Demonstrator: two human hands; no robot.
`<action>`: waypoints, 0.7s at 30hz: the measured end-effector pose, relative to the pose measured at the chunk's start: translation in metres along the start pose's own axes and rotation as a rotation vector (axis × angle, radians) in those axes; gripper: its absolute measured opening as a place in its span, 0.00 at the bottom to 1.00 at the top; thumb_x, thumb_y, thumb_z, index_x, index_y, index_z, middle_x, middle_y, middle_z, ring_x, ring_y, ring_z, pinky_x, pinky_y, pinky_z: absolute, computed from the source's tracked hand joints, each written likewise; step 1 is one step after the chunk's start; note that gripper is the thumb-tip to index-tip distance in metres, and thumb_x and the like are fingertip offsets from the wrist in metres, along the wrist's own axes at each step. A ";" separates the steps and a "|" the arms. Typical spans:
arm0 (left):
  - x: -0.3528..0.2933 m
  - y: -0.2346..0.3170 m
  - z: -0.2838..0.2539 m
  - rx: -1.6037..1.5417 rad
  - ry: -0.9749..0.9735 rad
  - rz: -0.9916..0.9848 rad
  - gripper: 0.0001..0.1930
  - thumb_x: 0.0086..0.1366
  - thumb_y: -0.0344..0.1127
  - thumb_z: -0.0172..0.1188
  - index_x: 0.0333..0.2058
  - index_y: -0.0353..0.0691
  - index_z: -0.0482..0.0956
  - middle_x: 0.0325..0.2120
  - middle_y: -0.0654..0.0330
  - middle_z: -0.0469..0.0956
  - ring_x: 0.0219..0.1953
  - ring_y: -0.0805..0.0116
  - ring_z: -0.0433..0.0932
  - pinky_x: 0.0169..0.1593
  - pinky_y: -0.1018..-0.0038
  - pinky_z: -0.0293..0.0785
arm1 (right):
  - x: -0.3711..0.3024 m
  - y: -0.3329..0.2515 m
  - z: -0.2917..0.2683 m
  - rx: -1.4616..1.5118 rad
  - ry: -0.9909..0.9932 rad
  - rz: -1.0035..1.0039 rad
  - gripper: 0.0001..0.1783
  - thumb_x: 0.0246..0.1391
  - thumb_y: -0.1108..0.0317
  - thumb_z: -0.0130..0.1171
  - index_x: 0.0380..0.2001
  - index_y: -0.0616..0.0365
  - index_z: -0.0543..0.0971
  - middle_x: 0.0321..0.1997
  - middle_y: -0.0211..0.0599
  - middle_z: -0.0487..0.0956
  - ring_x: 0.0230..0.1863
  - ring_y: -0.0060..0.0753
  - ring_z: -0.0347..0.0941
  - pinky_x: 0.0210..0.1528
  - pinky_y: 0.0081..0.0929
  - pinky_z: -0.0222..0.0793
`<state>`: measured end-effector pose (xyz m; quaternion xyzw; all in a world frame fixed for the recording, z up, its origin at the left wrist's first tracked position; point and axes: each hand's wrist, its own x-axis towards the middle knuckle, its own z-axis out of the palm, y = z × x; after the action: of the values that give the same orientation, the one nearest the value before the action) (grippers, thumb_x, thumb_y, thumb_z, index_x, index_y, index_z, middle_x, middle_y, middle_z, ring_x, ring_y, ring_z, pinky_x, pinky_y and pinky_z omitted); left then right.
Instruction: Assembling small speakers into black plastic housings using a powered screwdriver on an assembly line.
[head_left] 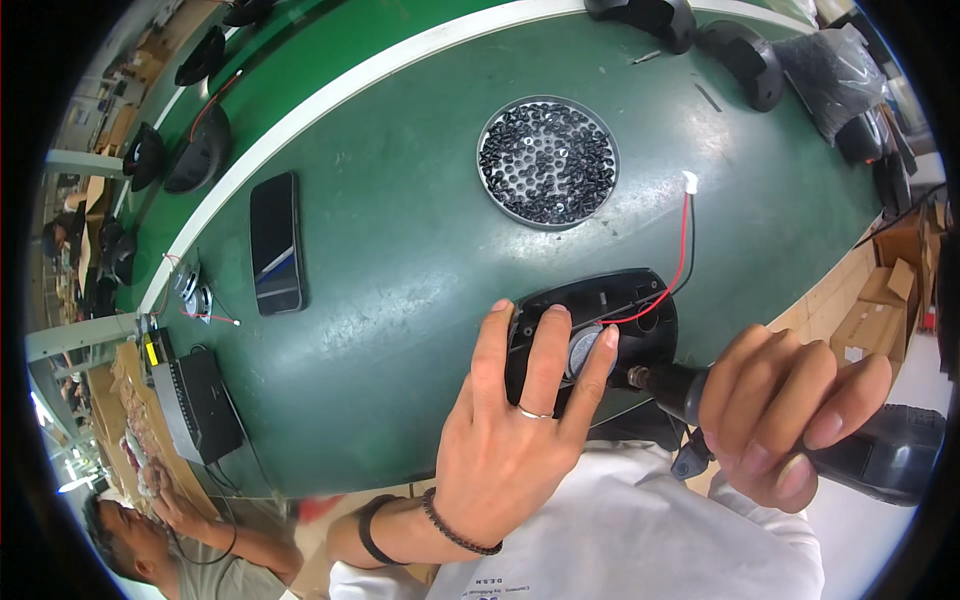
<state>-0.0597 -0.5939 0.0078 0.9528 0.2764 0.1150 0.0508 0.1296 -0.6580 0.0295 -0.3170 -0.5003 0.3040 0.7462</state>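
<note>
My left hand (pixel 510 430) lies with its fingers spread over a black plastic housing (pixel 640 290) near the front edge of the table. Its fingertips press on the housing and beside a round grey speaker magnet (pixel 585 350) inside it; the thumb is hidden. A red and black wire pair (pixel 684 235) runs from the housing to a white connector (pixel 690 183). My right hand (pixel 785 415) is closed around a black power screwdriver (pixel 675 390). The tool's tip points left into the housing, close to the speaker. Whether it touches a screw cannot be made out.
A round metal dish (pixel 548 222) holds many small black screws. A phone (pixel 275 242), a small loose speaker (pixel 193 292) and a black box (pixel 198 405) are at the left. Black shells (pixel 740 62) and a plastic bag (pixel 825 75) stand far right. Another person (pixel 140 545) sits lower left.
</note>
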 end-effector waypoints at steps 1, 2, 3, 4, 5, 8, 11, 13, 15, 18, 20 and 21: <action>0.000 0.000 0.000 -0.002 -0.006 -0.001 0.32 0.50 0.35 0.73 0.57 0.59 0.82 0.57 0.52 0.70 0.58 0.39 0.67 0.43 0.60 0.82 | 0.000 -0.001 -0.003 -0.002 -0.032 0.006 0.19 0.59 0.68 0.66 0.40 0.47 0.64 0.26 0.26 0.76 0.13 0.21 0.68 0.17 0.21 0.67; 0.000 0.000 -0.001 -0.003 -0.012 -0.001 0.31 0.50 0.36 0.73 0.57 0.59 0.82 0.56 0.52 0.70 0.57 0.39 0.68 0.43 0.61 0.82 | 0.000 -0.002 -0.005 -0.004 -0.064 0.012 0.19 0.59 0.68 0.66 0.40 0.47 0.63 0.25 0.26 0.76 0.13 0.22 0.68 0.17 0.22 0.68; 0.000 0.000 -0.001 -0.001 -0.013 -0.003 0.31 0.50 0.36 0.73 0.57 0.59 0.82 0.56 0.52 0.70 0.57 0.39 0.68 0.43 0.61 0.82 | -0.006 -0.002 -0.005 0.000 -0.065 0.012 0.19 0.59 0.68 0.66 0.40 0.47 0.63 0.25 0.26 0.76 0.13 0.22 0.68 0.17 0.22 0.68; 0.001 0.000 -0.001 0.003 -0.020 -0.006 0.32 0.50 0.36 0.73 0.57 0.59 0.81 0.56 0.52 0.71 0.57 0.39 0.68 0.43 0.61 0.82 | -0.016 -0.001 -0.004 -0.113 0.020 -0.005 0.20 0.59 0.68 0.66 0.40 0.47 0.62 0.25 0.26 0.75 0.13 0.23 0.69 0.18 0.23 0.68; 0.001 0.000 -0.001 0.009 -0.027 -0.009 0.32 0.50 0.36 0.73 0.57 0.59 0.81 0.56 0.51 0.71 0.57 0.38 0.68 0.42 0.61 0.82 | -0.022 -0.001 -0.004 -0.225 0.106 -0.023 0.20 0.59 0.68 0.66 0.40 0.47 0.62 0.24 0.27 0.75 0.13 0.24 0.69 0.19 0.24 0.69; 0.005 -0.001 -0.001 -0.007 -0.014 0.006 0.32 0.50 0.36 0.73 0.58 0.59 0.81 0.56 0.51 0.71 0.56 0.38 0.68 0.42 0.60 0.82 | 0.003 -0.001 -0.007 -0.039 -0.180 0.011 0.21 0.58 0.69 0.67 0.40 0.49 0.61 0.23 0.28 0.73 0.13 0.26 0.69 0.19 0.25 0.69; 0.005 -0.004 0.001 0.002 0.003 0.015 0.32 0.50 0.36 0.73 0.57 0.58 0.81 0.55 0.50 0.71 0.55 0.37 0.69 0.42 0.60 0.82 | 0.007 0.004 -0.007 0.002 -0.219 0.036 0.22 0.56 0.72 0.67 0.41 0.50 0.62 0.23 0.30 0.73 0.14 0.26 0.70 0.18 0.26 0.69; 0.007 -0.003 -0.002 -0.004 0.010 0.030 0.31 0.51 0.36 0.72 0.57 0.57 0.81 0.55 0.49 0.71 0.55 0.37 0.69 0.43 0.60 0.82 | 0.012 -0.007 -0.007 0.030 -0.214 0.090 0.22 0.50 0.81 0.67 0.40 0.53 0.65 0.24 0.33 0.75 0.15 0.30 0.70 0.19 0.29 0.69; 0.007 -0.002 -0.007 0.012 0.021 0.035 0.30 0.52 0.35 0.71 0.57 0.55 0.81 0.55 0.48 0.71 0.55 0.37 0.69 0.44 0.59 0.82 | 0.015 -0.012 -0.005 0.076 -0.219 0.132 0.24 0.44 0.90 0.66 0.39 0.57 0.68 0.25 0.37 0.77 0.17 0.33 0.71 0.20 0.32 0.68; 0.000 0.001 -0.015 -0.030 -0.020 0.016 0.27 0.53 0.32 0.65 0.56 0.50 0.82 0.55 0.45 0.70 0.55 0.36 0.69 0.51 0.56 0.79 | 0.012 0.006 -0.003 0.158 -0.270 0.001 0.22 0.44 0.88 0.67 0.37 0.58 0.68 0.25 0.39 0.78 0.17 0.33 0.72 0.20 0.31 0.70; 0.002 0.004 -0.011 -0.067 -0.008 0.006 0.27 0.54 0.33 0.67 0.55 0.49 0.82 0.55 0.45 0.68 0.56 0.36 0.68 0.52 0.56 0.79 | 0.010 0.013 -0.004 0.174 -0.237 -0.082 0.20 0.44 0.86 0.68 0.37 0.60 0.70 0.27 0.44 0.80 0.17 0.35 0.74 0.20 0.32 0.73; 0.003 0.000 -0.007 -0.119 -0.016 0.002 0.27 0.54 0.35 0.69 0.56 0.49 0.81 0.55 0.46 0.67 0.58 0.36 0.66 0.52 0.57 0.79 | 0.014 0.016 -0.006 0.194 -0.270 -0.091 0.20 0.44 0.85 0.69 0.38 0.61 0.70 0.28 0.46 0.81 0.19 0.36 0.76 0.21 0.32 0.75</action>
<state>-0.0591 -0.5917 0.0153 0.9492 0.2678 0.1238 0.1096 0.1377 -0.6386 0.0231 -0.1768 -0.5783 0.3567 0.7122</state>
